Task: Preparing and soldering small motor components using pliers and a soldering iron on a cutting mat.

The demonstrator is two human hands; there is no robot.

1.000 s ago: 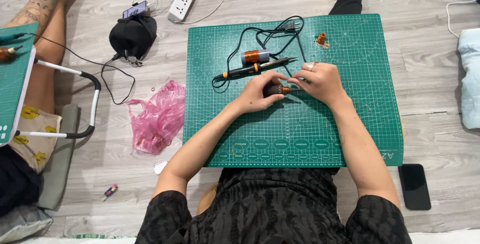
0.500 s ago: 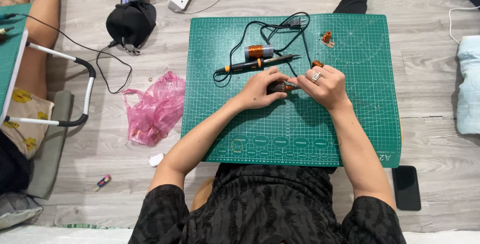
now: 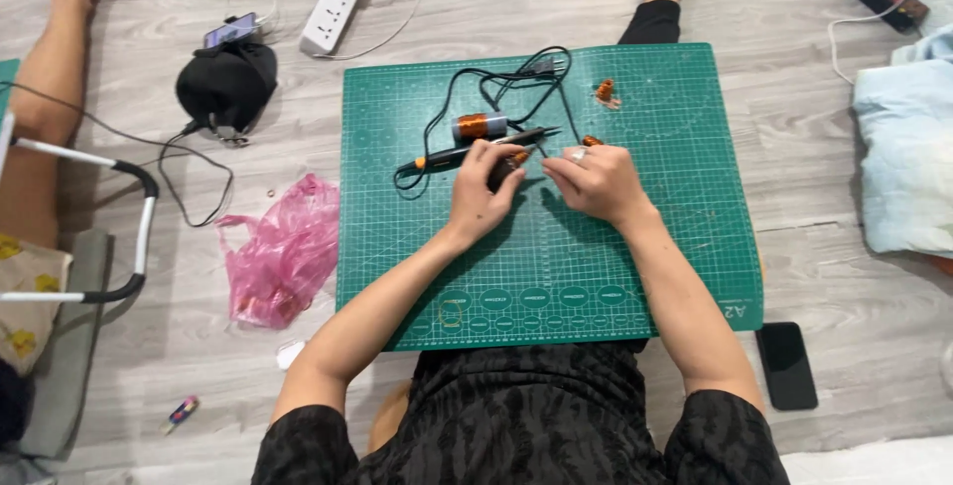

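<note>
Centre of frame: green gridded cutting mat (image 3: 556, 267) on pale wood floor; person seated at its lower edge, both forearms reaching up the mat.
Left hand (image 3: 479, 197): fingers curled shut on a small dark cylindrical part with a copper-orange winding (image 3: 508, 167); the part pokes out of the fist toward upper right.
Right hand (image 3: 594, 179): ring on one finger, fingertips pinched together just right of the part; whether they grip a fine wire or anything else, cannot tell.
Key relation: the part's long axis runs lower left to upper right, free end pointing into the gap between the hands; left hand holds it, right hand sits just beside its tip.
Above the hands: slim black pen-shaped soldering tool with orange collar (image 3: 467, 150), lying nearly level, its tip to the right, touching the left hand's knuckles.
Further up: copper wire spool (image 3: 479, 127) amid the looped black cord (image 3: 516, 78).
Upper right of mat: small orange coil piece (image 3: 604, 91), well apart from both hands.
Left of mat: crumpled pink plastic bag (image 3: 288, 252); black pouch (image 3: 226, 83) in upper left.
Lower right: black phone (image 3: 786, 364) on floor.
</note>
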